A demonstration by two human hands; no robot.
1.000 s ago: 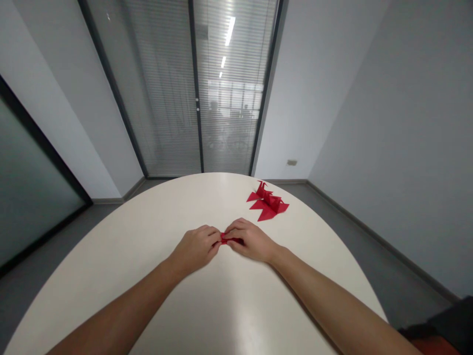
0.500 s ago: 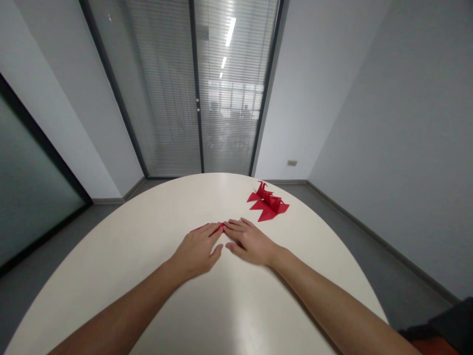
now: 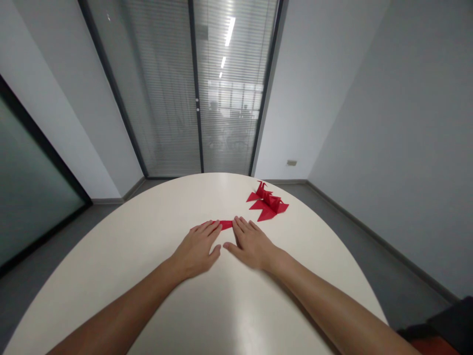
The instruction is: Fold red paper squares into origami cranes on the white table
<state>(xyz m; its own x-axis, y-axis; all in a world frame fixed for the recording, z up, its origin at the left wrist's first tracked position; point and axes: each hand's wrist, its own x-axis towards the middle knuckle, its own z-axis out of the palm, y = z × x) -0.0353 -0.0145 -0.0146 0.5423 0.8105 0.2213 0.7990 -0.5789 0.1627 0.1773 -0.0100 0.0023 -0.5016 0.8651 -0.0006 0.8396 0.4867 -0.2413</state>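
Observation:
A narrow strip of folded red paper [image 3: 226,225] lies flat on the table, partly covered by my fingers. My left hand [image 3: 197,246] rests palm down over its left part, fingers stretched out and thumb held apart. At the paper's right end are the fingertips of my right hand [image 3: 254,245], which also lies flat with its thumb spread toward the left one. Neither hand is closed around anything. Beyond my right hand stand several folded red paper cranes [image 3: 271,202], bunched close together so that they overlap.
The round white table [image 3: 155,212] curves away on both sides. Behind it are a glass partition with blinds [image 3: 166,98] and grey walls with a small socket plate [image 3: 291,162]. A dark and orange object [image 3: 439,328], cut off by the frame, sits at the lower right.
My right hand's fingers have slid right along the folded paper, away from my left hand, baring more red between them. My left hand has hardly moved, and the cranes stay put.

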